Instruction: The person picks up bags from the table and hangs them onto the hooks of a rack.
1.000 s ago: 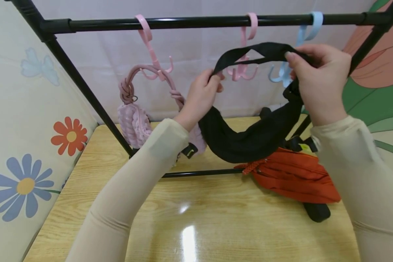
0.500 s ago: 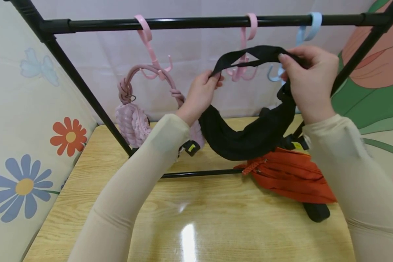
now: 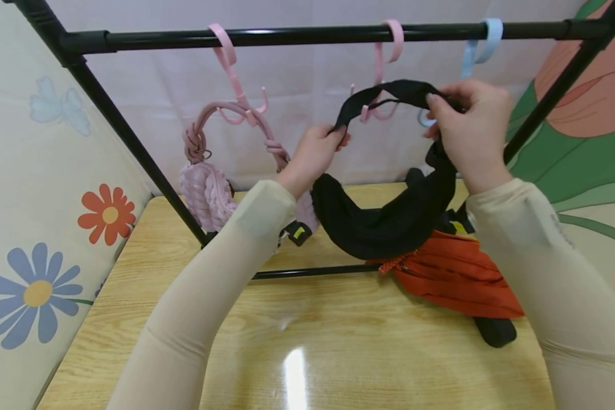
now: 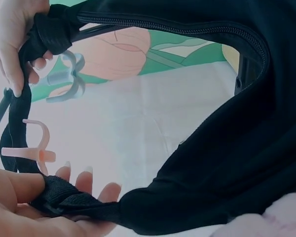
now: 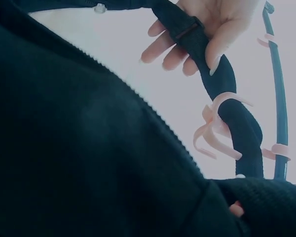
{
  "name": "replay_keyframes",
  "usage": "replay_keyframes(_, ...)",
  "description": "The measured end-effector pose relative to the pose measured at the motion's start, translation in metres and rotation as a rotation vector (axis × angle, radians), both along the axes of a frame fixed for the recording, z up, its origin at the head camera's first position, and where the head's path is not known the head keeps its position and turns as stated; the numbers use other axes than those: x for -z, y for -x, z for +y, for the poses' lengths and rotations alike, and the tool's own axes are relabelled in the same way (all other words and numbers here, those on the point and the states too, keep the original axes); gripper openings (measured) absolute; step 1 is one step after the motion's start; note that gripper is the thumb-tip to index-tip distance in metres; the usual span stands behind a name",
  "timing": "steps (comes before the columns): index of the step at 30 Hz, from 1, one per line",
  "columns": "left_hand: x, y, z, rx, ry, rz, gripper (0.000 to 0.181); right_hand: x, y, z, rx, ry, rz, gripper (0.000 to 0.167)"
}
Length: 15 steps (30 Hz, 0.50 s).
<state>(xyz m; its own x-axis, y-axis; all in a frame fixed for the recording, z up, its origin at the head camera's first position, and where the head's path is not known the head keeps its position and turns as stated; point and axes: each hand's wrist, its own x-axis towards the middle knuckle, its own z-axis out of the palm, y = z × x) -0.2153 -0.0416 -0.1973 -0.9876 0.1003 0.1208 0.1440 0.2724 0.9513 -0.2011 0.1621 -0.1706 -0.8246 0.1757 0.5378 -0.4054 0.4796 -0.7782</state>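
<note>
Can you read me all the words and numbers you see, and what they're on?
No words, numbers or brands can be read.
Black tag by the lilac bag: yellow mark, too small to read.
Yellow patch by the red bag: too small to read.
Black bag: no writing shows.

Pale L wall is showing a blue flwr, a smaller red flwr above it & a lt-blue butterfly higher up. Whitish back wall is looking like creased cloth. R wall is carrying a big pink shape w/ green leaves. Blk rack is standing on the wood-grain table; bright glare is shining off the tabletop's near part.
</note>
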Motion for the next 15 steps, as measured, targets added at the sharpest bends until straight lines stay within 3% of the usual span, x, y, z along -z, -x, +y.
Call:
replay_keyframes(5,0.002,0.0,0.001,0.022,-0.019,-0.05,0.03,-0.002,0.001,-0.001,0.001,-0.022,-0.043,0.027)
replay_keyframes(15,0.003,-0.002,0.001,0.052,0.018,-0.065,0.029,-0.008,0.009,-0.012,0.029,-0.045,0.049,0.023)
